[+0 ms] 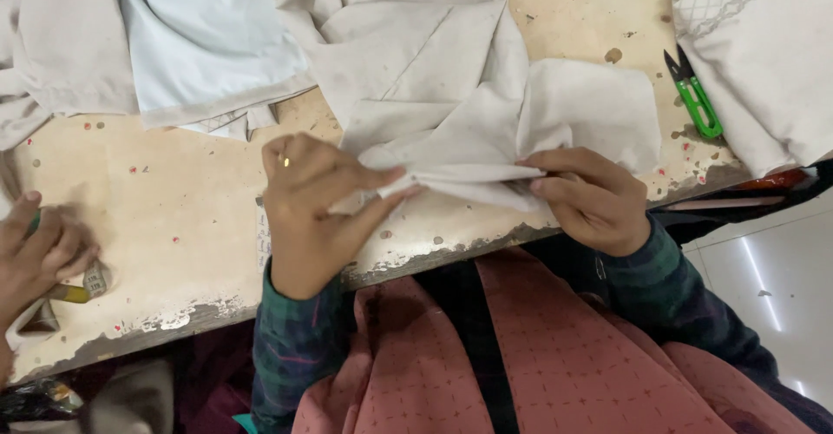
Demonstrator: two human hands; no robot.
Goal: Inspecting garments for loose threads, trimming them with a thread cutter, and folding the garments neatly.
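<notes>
1. The left hand is curled with its back toward the camera, a ring on one finger, the thumb and forefinger closed in a pinch on a folded edge of the white cloth piece. Its plaid sleeve comes up from below the table edge.
2. The right hand faces it, fingers bent inward and closed on the same fold from the other end, so that the edge runs taut between the two hands, just above the near rim of the table.
3. The white cloth piece is off-white and creased, with faint grey smudges; it rises from the pinched fold into flat panels with diagonal folds, one squarish flap lying to the right on the table top.
4. The work table is pale beige and worn, speckled with small red dots, its front edge chipped and dark.
5. A pair of green-handled thread snips lies near the right edge, just beside a stack of white fabric with a lattice-patterned trim.
6. More off-white garments are heaped at the upper left.
7. At the far left, another person's hand rests on the table by a small yellow item; what it is cannot be told.
</notes>
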